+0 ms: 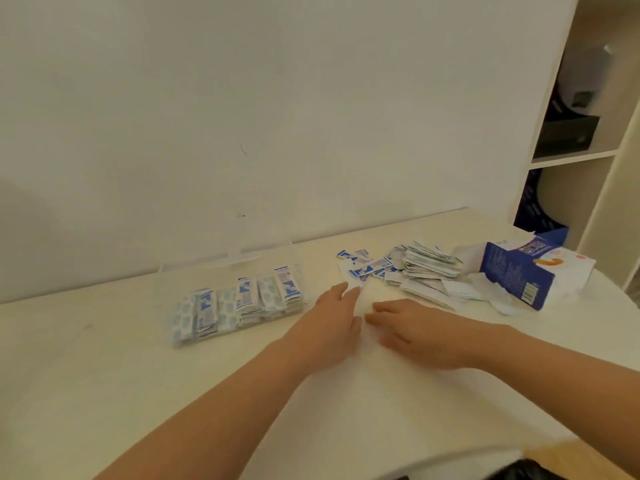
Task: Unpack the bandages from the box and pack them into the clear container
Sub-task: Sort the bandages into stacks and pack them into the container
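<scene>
Left hand (334, 320) and right hand (419, 332) lie spread on table (104, 358) between clear container (194, 282) and bandages (429, 268) beside box (516, 271).

I'm in a plain home room: bare white wall (277, 98), cream surface (104, 358), open shelving unit (575, 157) at upper right.

We note both arms bare and stretched forward, palms down. Left forearm (225, 393) runs in from the lower left; left hand (337, 318) lies flat, fingers straight and close together, pointing away. Right forearm (561, 372) comes from the right edge; right hand (417, 336) is flat too, fingers loosely spread, pointing left. Thumbs nearly meet; neither hand grips anything.
</scene>
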